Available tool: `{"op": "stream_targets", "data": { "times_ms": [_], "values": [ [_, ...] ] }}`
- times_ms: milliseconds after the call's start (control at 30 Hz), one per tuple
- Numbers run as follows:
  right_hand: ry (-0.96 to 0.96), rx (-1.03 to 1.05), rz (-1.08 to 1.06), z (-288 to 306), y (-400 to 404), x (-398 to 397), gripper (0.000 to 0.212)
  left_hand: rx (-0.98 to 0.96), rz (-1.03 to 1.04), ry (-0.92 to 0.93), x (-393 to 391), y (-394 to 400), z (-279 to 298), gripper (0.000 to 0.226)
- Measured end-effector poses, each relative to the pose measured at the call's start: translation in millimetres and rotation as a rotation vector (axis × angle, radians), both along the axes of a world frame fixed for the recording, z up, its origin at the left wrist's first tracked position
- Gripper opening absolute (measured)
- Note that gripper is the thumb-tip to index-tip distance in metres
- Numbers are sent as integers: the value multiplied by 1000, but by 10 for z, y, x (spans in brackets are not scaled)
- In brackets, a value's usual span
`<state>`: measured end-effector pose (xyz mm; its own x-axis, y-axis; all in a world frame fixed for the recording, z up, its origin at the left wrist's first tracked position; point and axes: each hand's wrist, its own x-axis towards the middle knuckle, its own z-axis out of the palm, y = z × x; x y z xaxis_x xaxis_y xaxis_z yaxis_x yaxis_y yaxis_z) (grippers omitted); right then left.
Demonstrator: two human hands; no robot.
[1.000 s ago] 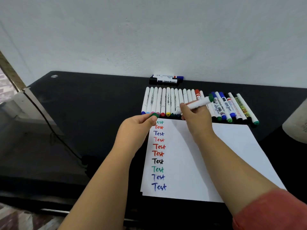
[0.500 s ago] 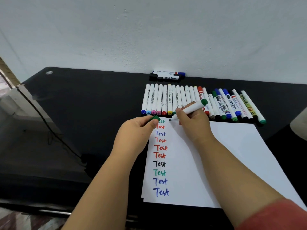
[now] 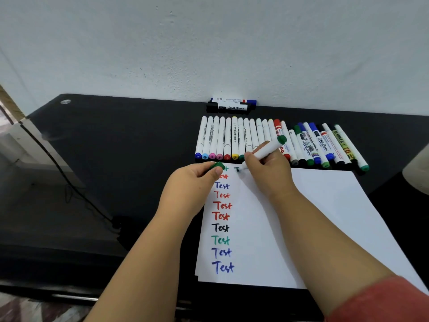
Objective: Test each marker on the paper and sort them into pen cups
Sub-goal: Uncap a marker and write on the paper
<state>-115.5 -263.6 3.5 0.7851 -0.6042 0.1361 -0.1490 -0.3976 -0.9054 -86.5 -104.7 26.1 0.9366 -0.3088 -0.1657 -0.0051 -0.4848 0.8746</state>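
My right hand (image 3: 270, 173) grips a white marker with a green end (image 3: 267, 149), its tip down on the white paper (image 3: 325, 217) where a green "T" begins a second column. My left hand (image 3: 192, 184) pinches the marker's green cap (image 3: 217, 166) at the paper's top left corner. A column of "Test" words in green, red, blue and black runs down the sheet's left side. A row of several markers (image 3: 234, 138) lies side by side behind the paper.
Two whiteboard markers (image 3: 232, 105) lie against the white wall at the back of the black table (image 3: 127, 147). A pale rounded object (image 3: 417, 173) shows at the right edge. A cable (image 3: 69, 182) runs down on the left.
My right hand lowered the green marker from above the row to the paper and drew a green "T". My left hand kept hold of the cap.
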Motion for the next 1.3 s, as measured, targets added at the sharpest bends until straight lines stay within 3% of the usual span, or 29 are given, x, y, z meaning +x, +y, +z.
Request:
{"op": "stream_targets", "data": {
  "times_ms": [133, 1100, 1300],
  "values": [
    [-39, 51, -48, 14, -12, -29, 15, -1, -5, 0, -9, -2, -6, 31],
    [-31, 33, -130, 24, -17, -45, 23, 17, -15, -7, -10, -9, -12, 33],
    [-53, 95, -138, 53, -11, -59, 12, -8, -18, -7, -14, 13, -29, 31]
  ]
}}
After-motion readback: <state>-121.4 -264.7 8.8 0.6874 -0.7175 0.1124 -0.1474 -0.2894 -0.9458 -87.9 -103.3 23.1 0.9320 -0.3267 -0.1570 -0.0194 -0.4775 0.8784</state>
